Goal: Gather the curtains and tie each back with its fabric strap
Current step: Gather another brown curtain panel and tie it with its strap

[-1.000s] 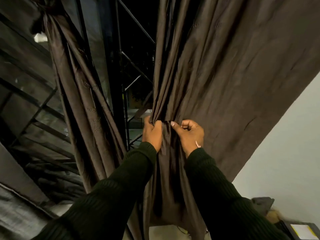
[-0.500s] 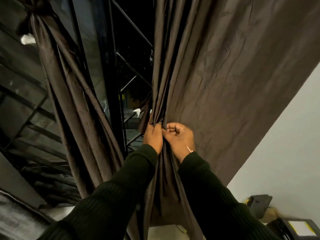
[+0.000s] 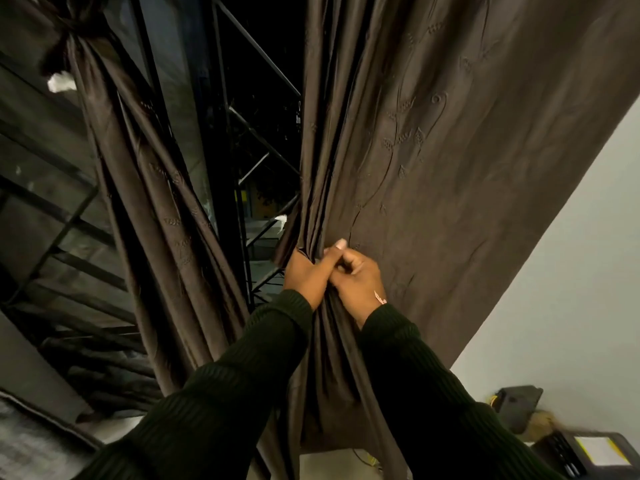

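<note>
Two hands, the left hand (image 3: 306, 277) and the right hand (image 3: 358, 280), clench the bunched curtain (image 3: 433, 140) at mid-frame; I'd keep folds tight until the strap goes round.

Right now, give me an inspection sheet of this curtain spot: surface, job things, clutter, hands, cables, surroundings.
Surface: pale floor below the hem.
Job's things: right curtain partly bunched, untied; left curtain already tied near its top; loose strap not seen.
Clutter: dark box; black device.
Hands: left hand and right hand both grip the bunched folds.
Cables: thin wire on the floor.
Surroundings: dark window grille; pale wall.
</note>
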